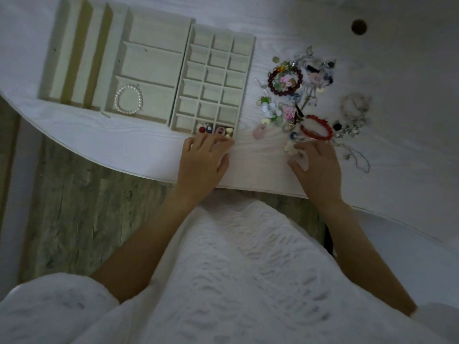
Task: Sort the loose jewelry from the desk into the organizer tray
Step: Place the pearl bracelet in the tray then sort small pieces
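Your left hand (203, 160) rests with relaxed fingers at the organizer tray (248, 78), steadying its near corner cell of small charms (216, 131). Your right hand (316, 165) reaches the loose jewelry (305, 95) on the worktop (397, 70); its grip cannot be told.

Small-cell tray (213, 83): cream, grid of square cells; two cells at the near edge hold small charms (216, 130).
Wide tray (146, 68): just left of it, a pearl bracelet (128, 99) flat in the nearest section.
Loose jewelry (310, 95): tangled heap right of the trays, with a dark red bead bracelet (285, 78) and a bright red one (316, 127).
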The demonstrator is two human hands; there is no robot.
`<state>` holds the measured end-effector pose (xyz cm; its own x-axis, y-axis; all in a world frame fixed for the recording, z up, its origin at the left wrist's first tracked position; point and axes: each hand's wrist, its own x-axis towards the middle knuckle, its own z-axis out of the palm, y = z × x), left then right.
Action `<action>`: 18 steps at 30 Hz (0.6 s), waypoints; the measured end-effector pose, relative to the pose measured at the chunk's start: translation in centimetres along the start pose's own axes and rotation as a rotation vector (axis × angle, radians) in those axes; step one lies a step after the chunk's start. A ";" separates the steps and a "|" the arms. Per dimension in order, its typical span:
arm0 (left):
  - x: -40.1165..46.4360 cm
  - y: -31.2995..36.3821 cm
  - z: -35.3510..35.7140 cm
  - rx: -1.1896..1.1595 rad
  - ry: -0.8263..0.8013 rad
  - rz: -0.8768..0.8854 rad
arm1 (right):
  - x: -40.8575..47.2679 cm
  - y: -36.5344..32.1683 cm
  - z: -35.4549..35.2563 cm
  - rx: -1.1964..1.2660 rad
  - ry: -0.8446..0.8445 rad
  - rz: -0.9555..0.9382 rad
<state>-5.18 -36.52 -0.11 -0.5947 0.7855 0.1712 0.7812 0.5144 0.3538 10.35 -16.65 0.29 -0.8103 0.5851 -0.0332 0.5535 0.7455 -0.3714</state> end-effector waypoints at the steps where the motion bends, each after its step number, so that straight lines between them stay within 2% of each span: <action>1: -0.1 0.0 0.0 0.006 -0.005 -0.005 | 0.2 -0.2 0.4 -0.037 0.014 -0.028; 5: -0.3 0.2 -0.2 0.017 -0.024 0.005 | 1.4 -0.8 1.7 -0.176 0.076 -0.052; 9: -0.2 0.4 -0.1 0.015 -0.018 0.002 | 2.4 -0.7 2.2 -0.199 0.070 -0.097; 13: -0.1 0.2 0.0 0.005 -0.002 -0.012 | 2.8 -0.8 1.2 -0.233 0.264 -0.211; 16: 0.1 0.3 0.0 -0.043 -0.015 -0.044 | 3.5 -1.4 -0.6 -0.096 0.342 -0.246; 18: 0.2 0.5 -0.3 -0.158 0.033 -0.114 | 3.9 -2.6 -2.1 0.120 0.252 -0.238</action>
<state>-4.91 -36.23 0.35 -0.6854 0.7123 0.1511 0.6705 0.5365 0.5124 6.18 -15.63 3.08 -0.8323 0.4715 0.2916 0.3166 0.8359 -0.4483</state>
